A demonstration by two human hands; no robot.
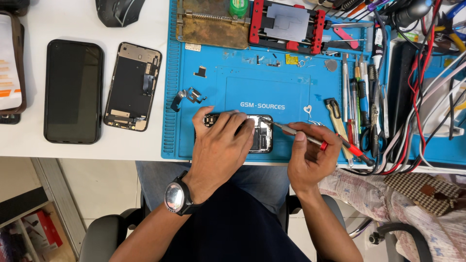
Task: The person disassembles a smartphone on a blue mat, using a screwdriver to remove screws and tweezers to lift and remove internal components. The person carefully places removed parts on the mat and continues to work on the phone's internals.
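- Your left hand (221,140) lies flat over an opened phone (259,133) near the front edge of the blue work mat (204,92), fingers pressed down on the phone's body and covering most of it.
- The phone lies with its back removed: a dark frame, metal shields and small parts show at the end your hand leaves bare.
- Your right hand (310,155), just right of the phone, has its fingers clamped on a slim screwdriver (301,135) with a red band, the tip touching the phone's right end.
- A black wristwatch (175,196) sits on your left wrist.
- On the mat above the phone lie loose small parts and a flex cable (188,96); a red and grey clamp jig (286,24) stands at the mat's far edge.
- Right of the phone, a row of hand tools (359,92) lies on the mat, beside a tangle of red, black and white cables (417,97).
- Left of the mat, on the white bench (73,19), rest a bare phone housing (132,86) and a dark phone (74,91) with its screen up.
- Below the bench edge, chair arms and pale floor tiles show.
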